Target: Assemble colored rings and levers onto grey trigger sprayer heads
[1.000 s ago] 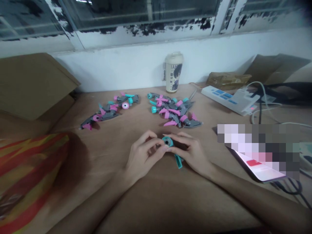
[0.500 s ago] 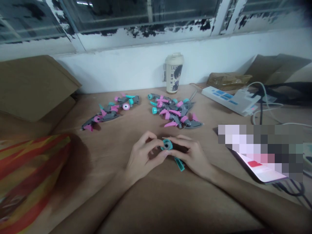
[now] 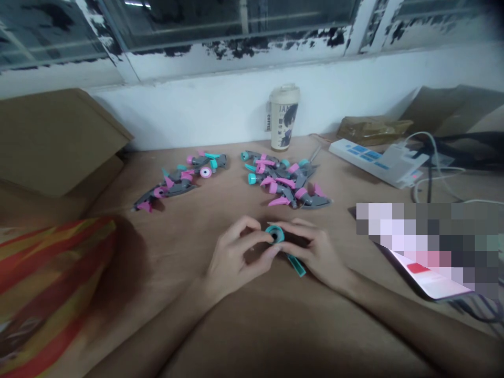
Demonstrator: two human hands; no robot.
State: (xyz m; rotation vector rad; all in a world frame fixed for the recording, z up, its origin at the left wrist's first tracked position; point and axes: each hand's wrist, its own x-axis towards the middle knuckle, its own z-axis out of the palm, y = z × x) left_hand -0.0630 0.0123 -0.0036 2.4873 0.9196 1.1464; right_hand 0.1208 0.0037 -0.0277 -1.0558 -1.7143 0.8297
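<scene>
My left hand [image 3: 236, 254] and my right hand [image 3: 317, 249] meet over the middle of the wooden table [image 3: 252, 325]. Together they pinch a small spray-nozzle part [image 3: 275, 234] with a teal round cap facing the camera and a teal trigger [image 3: 296, 264] sticking out below my right fingers. Its grey body is mostly hidden by my right hand. Behind my hands lie two heaps of similar grey parts with pink and teal pieces: a smaller left heap [image 3: 181, 178] and a bigger right heap [image 3: 285, 181].
A lidded drink cup [image 3: 284, 118] stands at the back by the wall. A white power strip [image 3: 380, 163] with cables lies at the right, a phone-like slab [image 3: 429, 275] nearer. Cardboard boxes [image 3: 51, 142] stand at the left, a red-yellow cloth [image 3: 43, 294] at the lower left.
My hands have stayed together on the nozzle part, with only small finger shifts on the teal cap. The view has drifted slightly.
</scene>
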